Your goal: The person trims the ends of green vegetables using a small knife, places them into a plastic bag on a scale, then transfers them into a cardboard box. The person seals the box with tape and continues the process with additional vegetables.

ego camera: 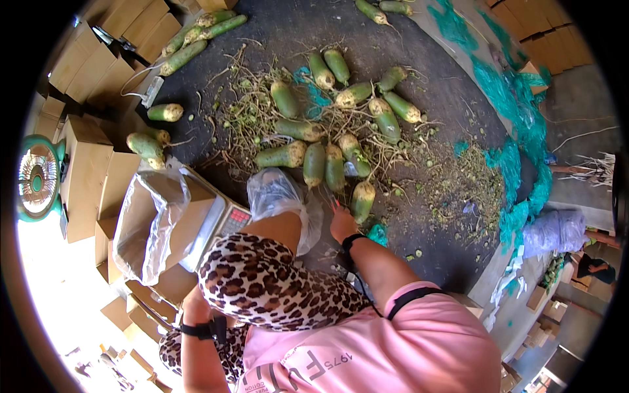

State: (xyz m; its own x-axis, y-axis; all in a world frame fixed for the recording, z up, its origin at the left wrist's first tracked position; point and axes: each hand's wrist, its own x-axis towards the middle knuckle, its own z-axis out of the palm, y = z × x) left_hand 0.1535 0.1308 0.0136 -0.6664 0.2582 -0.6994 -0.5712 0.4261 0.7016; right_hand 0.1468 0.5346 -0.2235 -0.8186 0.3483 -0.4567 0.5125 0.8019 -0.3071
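My right hand point(343, 223) is closed around a small tool with red handles point(335, 205), perhaps scissors or snips; its tip lies among the radishes. Just beside that hand is a green radish point(363, 201) with a pale root end. Several more green radishes lie on the dark mat, among them one point(314, 164) and another point(334, 168) side by side. Trimmed roots and stalks point(236, 113) are scattered around and under them. My left hand point(195, 302) hangs low beside my knee, near cardboard; its fingers are mostly hidden. Clear plastic point(275, 194) wraps my foot.
At left, a cardboard box with a plastic liner point(147, 221) rests on a digital scale point(235, 216). Farther left stand a green fan point(37, 182) and stacked cartons point(81, 172). A power strip point(152, 92) lies at upper left. Green netting point(526, 123) runs along the right.
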